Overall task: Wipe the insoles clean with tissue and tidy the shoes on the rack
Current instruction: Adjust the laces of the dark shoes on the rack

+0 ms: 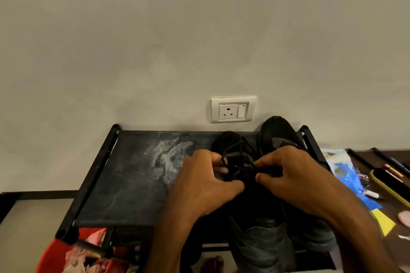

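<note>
We face a plain grey wall that rises behind the rack, whose dark top shelf is streaked with pale dust across its left half. On the right half of the rack stand the two black shoes, toes to the wall, side by side and touching, so we judge they are already parked where they belong. Over the rack's right half, above the nearer shoe, the left grip curls its fingers round the laces while the right grip pinches them between thumb and forefinger. Both are closed on the cord, which we read as tying or tucking the laces so the pair sits tidy. The insoles lie hidden inside the shoes, and we see no tissue in either grip. To the right of the rack a brown table carries a blue packet. Below the rack's left front corner sits a red bin. A white socket is on the wall just above the rack.
</note>
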`<state>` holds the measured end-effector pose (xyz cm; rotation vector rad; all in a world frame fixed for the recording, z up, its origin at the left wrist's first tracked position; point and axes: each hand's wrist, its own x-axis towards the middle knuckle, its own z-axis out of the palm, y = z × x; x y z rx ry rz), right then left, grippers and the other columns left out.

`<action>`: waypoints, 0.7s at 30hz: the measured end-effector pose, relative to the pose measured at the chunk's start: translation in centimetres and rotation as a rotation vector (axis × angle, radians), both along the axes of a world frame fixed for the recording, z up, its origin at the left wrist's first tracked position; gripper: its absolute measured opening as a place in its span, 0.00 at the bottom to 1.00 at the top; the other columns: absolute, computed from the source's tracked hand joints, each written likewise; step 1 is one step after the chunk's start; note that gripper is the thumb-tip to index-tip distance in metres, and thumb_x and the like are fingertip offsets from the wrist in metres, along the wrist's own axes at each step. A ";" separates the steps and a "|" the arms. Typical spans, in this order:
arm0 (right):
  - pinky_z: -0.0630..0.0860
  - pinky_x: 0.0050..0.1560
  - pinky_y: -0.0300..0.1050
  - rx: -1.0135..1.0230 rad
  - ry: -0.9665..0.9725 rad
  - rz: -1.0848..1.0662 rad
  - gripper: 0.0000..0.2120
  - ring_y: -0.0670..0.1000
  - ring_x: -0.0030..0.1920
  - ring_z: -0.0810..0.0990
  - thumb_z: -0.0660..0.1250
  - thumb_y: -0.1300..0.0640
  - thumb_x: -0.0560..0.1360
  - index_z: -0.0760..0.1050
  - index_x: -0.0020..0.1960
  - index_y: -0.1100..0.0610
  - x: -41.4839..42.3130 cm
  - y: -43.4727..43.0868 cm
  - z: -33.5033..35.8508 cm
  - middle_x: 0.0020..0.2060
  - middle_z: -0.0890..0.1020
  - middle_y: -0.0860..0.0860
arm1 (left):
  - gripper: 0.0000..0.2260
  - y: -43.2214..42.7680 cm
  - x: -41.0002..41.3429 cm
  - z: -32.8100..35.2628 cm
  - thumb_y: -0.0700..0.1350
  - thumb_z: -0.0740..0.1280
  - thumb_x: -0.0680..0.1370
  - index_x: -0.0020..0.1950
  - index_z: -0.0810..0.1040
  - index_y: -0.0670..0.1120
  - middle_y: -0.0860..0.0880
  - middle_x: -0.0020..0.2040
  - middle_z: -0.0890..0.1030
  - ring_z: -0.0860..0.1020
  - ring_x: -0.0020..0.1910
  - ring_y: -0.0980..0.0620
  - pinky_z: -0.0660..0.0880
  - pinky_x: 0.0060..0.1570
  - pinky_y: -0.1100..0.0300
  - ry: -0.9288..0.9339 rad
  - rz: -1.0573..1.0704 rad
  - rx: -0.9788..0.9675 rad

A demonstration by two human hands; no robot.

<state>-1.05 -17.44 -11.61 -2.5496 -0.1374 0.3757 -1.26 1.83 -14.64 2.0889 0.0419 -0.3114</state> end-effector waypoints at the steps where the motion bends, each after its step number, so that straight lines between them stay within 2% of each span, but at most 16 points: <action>1: 0.79 0.42 0.31 0.018 0.007 -0.015 0.07 0.41 0.45 0.83 0.71 0.55 0.78 0.82 0.53 0.45 0.0 -0.2 0.0 0.44 0.84 0.42 | 0.14 -0.2 -0.2 -0.1 0.48 0.78 0.65 0.49 0.82 0.55 0.57 0.45 0.84 0.84 0.40 0.59 0.84 0.44 0.56 -0.015 0.012 0.007; 4: 0.78 0.38 0.29 0.078 -0.004 -0.078 0.09 0.39 0.42 0.83 0.74 0.56 0.75 0.82 0.52 0.43 0.0 -0.4 -0.4 0.42 0.84 0.41 | 0.12 -1.0 -0.5 -0.2 0.51 0.77 0.65 0.47 0.82 0.55 0.58 0.42 0.83 0.83 0.38 0.60 0.83 0.42 0.57 -0.073 0.063 0.073; 6: 0.80 0.42 0.32 0.064 -0.066 -0.140 0.09 0.40 0.41 0.83 0.76 0.56 0.73 0.81 0.51 0.45 0.1 0.0 -1.0 0.40 0.84 0.42 | 0.12 -1.7 -0.6 -0.3 0.55 0.76 0.64 0.45 0.81 0.55 0.58 0.40 0.83 0.82 0.37 0.59 0.83 0.40 0.57 -0.121 0.129 0.152; 9: 0.82 0.52 0.45 -0.152 -0.159 -0.146 0.09 0.46 0.45 0.82 0.75 0.56 0.73 0.79 0.51 0.49 0.7 1.2 -2.6 0.43 0.82 0.45 | 0.12 -2.9 -0.7 -0.2 0.58 0.74 0.64 0.42 0.80 0.54 0.58 0.37 0.82 0.81 0.39 0.59 0.82 0.42 0.56 -0.180 0.173 0.251; 12: 0.80 0.51 0.47 -0.271 -0.204 -0.139 0.08 0.52 0.47 0.81 0.73 0.56 0.73 0.79 0.51 0.49 1.3 2.1 -3.7 0.46 0.81 0.48 | 0.11 -3.7 -0.5 -0.1 0.54 0.75 0.67 0.45 0.78 0.53 0.56 0.40 0.81 0.80 0.41 0.58 0.81 0.44 0.56 -0.152 0.158 0.365; 16: 0.79 0.44 0.41 -0.165 -0.261 -0.185 0.04 0.47 0.39 0.81 0.74 0.57 0.72 0.82 0.46 0.52 1.3 2.3 -4.0 0.38 0.82 0.46 | 0.14 -4.2 0.1 0.0 0.50 0.74 0.70 0.53 0.76 0.51 0.53 0.51 0.79 0.79 0.52 0.50 0.78 0.52 0.54 -0.116 0.178 0.419; 18: 0.79 0.42 0.41 -0.099 -0.314 -0.209 0.02 0.46 0.35 0.80 0.74 0.58 0.73 0.82 0.43 0.52 1.0 2.4 -3.9 0.34 0.81 0.46 | 0.13 -4.4 0.3 0.1 0.48 0.73 0.72 0.53 0.74 0.50 0.51 0.51 0.77 0.78 0.53 0.48 0.76 0.50 0.56 -0.100 0.168 0.437; 21: 0.80 0.38 0.41 -0.015 -0.394 -0.237 0.06 0.45 0.30 0.78 0.72 0.60 0.73 0.81 0.38 0.52 0.4 2.6 -3.8 0.29 0.80 0.45 | 0.07 -4.3 0.0 -0.1 0.47 0.70 0.75 0.50 0.74 0.49 0.52 0.45 0.76 0.78 0.47 0.50 0.74 0.41 0.59 -0.132 0.184 0.455</action>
